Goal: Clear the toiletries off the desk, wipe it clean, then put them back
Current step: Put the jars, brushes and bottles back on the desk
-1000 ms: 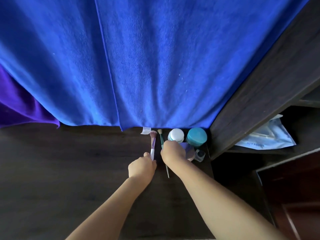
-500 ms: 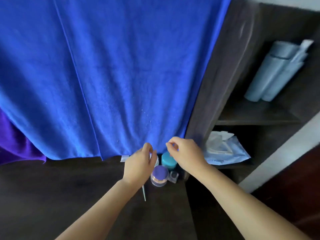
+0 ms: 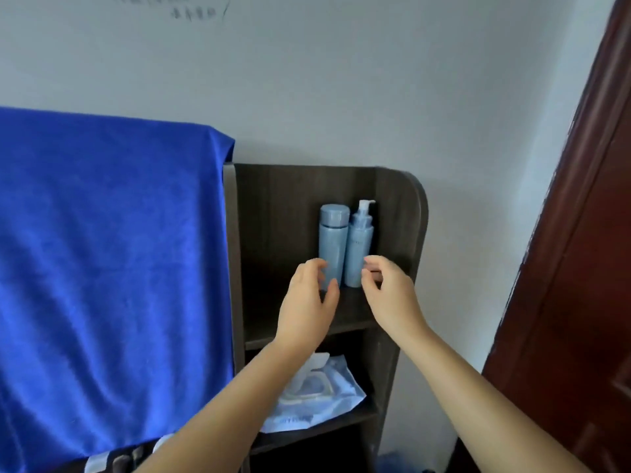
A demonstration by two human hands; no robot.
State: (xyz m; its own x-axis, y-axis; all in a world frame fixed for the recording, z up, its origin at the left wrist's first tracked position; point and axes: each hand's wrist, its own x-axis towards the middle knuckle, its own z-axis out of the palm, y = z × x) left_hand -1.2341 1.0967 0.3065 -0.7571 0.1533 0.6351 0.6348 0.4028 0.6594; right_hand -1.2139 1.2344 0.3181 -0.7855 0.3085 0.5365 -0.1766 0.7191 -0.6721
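Both forearms reach up toward the dark shelf unit [image 3: 399, 254]; the left hand [image 3: 309, 302] and right hand [image 3: 391, 295] are spread, fingers loosely curled, holding nothing; just beyond them, on the upper shelf, the capped blue bottle [image 3: 333, 240] and pump bottle [image 3: 358, 244] stand upright, touching.

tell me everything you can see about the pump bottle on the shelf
The pump bottle is a tall, pale blue cylinder, plastic by the look, with a white pump head whose spout points right. It stands upright at the back of the upper shelf, right beside a capped bottle of the same blue. The right hand hovers open in front of its base, not gripping it.
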